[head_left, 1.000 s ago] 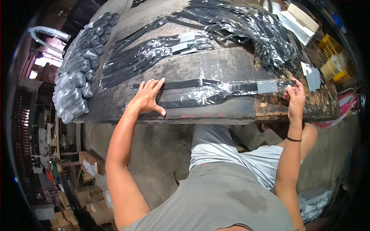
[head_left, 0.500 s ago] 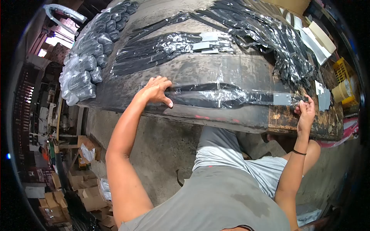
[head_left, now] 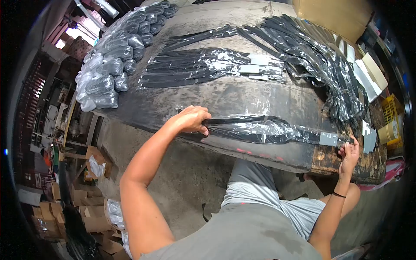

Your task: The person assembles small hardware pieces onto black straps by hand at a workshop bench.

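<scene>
A long black strap-like bundle (head_left: 255,130) in clear plastic lies lengthwise near the table's front edge, with a grey label (head_left: 328,138) toward its right end. My left hand (head_left: 193,120) is closed on its left end, thumb below and fingers above. At the opposite end, my right hand (head_left: 349,154) pinches the plastic tip just past the label. Behind it, a stack of similar black wrapped bundles (head_left: 186,67) lies flat, with grey labels on the right. Farther right spreads a loose heap of more black strips in plastic (head_left: 316,65).
Clear-bagged dark rolls (head_left: 104,82) are piled at the table's left end. A cardboard box (head_left: 333,19) stands at the back right, near a yellow crate (head_left: 389,110) and a tape roll (head_left: 385,135). Grey labels (head_left: 369,138) lie by the right edge. Cartons (head_left: 93,219) sit on the floor, lower left.
My left hand has gone from spread fingers to a grip on the bundle's left end. My right hand still pinches the other end. The camera view has shifted, so the table appears lower.
</scene>
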`<control>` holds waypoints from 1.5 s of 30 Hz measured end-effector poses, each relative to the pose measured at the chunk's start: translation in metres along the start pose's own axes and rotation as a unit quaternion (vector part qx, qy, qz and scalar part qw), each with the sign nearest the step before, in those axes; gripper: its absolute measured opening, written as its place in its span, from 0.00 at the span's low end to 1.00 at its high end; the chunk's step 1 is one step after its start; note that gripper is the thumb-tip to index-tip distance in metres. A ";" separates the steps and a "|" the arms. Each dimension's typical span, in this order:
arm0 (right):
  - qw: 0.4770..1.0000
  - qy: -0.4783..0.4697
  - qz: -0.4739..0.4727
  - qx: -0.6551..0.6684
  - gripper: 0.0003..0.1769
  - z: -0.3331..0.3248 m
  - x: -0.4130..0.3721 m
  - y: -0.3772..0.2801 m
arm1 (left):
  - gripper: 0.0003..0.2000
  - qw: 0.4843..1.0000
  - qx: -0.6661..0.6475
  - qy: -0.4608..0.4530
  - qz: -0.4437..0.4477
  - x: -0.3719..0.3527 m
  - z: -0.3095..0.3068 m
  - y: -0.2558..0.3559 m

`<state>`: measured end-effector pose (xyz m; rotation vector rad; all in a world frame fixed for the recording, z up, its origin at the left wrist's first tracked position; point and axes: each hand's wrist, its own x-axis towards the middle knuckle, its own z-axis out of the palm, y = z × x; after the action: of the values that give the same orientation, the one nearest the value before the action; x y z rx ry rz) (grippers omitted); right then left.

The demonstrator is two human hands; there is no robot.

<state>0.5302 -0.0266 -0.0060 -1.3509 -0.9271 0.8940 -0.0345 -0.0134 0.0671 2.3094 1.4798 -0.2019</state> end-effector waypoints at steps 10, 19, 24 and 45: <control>0.999 -0.044 -0.006 0.011 0.21 0.037 -0.001 -0.026 | 0.21 0.994 0.017 -0.082 -0.066 -0.016 -0.046 -0.017; 0.985 -0.142 -0.031 0.092 0.22 0.244 0.058 -0.074 | 0.41 0.900 0.229 0.052 -0.368 -0.021 -0.194 -0.126; 0.989 -0.141 -0.015 -0.042 0.20 0.325 0.102 -0.017 | 0.54 0.879 0.061 0.284 -0.379 0.024 -0.118 -0.176; 0.941 -0.085 -0.252 -0.208 0.10 0.188 0.077 -0.073 | 0.55 0.863 0.130 0.397 -0.284 0.072 0.041 -0.154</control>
<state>0.3864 0.1150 0.0704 -1.2993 -1.5761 0.4316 -0.1376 0.0874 -0.0316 2.1704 2.6754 0.4986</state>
